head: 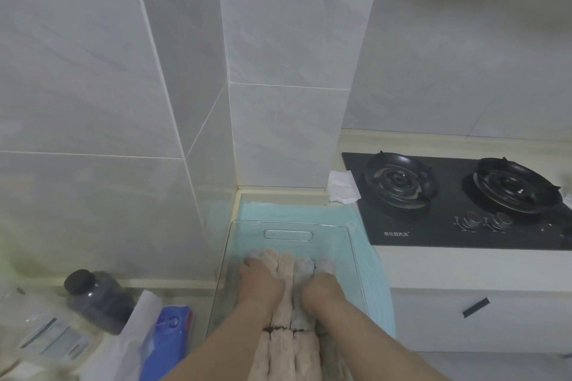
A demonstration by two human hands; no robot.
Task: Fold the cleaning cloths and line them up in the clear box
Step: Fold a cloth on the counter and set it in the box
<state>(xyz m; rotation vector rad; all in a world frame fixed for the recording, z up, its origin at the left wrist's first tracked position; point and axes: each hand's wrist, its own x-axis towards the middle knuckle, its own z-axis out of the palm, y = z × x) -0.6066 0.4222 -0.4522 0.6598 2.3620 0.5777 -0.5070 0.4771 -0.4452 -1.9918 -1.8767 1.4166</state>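
Soft, light, squashy beige fluffy cloths, lower centre in clear plastic box; left hand and right hand clasping them; best gripped across folds.

A short line of white Chinese characters is printed on the front edge of the black gas hob; its last three seem to read 好太太. Print on the blue packet cannot be read.

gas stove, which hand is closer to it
Right. The right hand rests on the folded cloths on the gas stove side; the left hand is beside it, farther away.
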